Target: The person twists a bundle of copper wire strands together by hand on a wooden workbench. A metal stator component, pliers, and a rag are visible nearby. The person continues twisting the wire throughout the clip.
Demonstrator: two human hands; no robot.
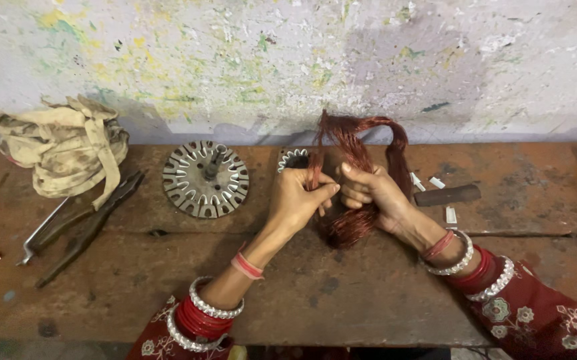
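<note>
A bundle of reddish copper wire coils (358, 143) loops up above the wooden bench (342, 293) at centre. My left hand (296, 198) pinches strands of it on the left side, in front of a small slotted metal stator (292, 159) that is mostly hidden. My right hand (370, 192) grips the wire bundle from the right, and a tuft of wire hangs below it. Both wrists carry red and silver bangles.
A round slotted metal stator disc (206, 179) lies left of my hands. Further left sit a heap of dirty cloth strips (65, 150) and long dark pliers (85, 223). A dark flat bar (447, 195) and small white slips (450, 215) lie to the right. A paint-splattered wall (288, 60) stands behind.
</note>
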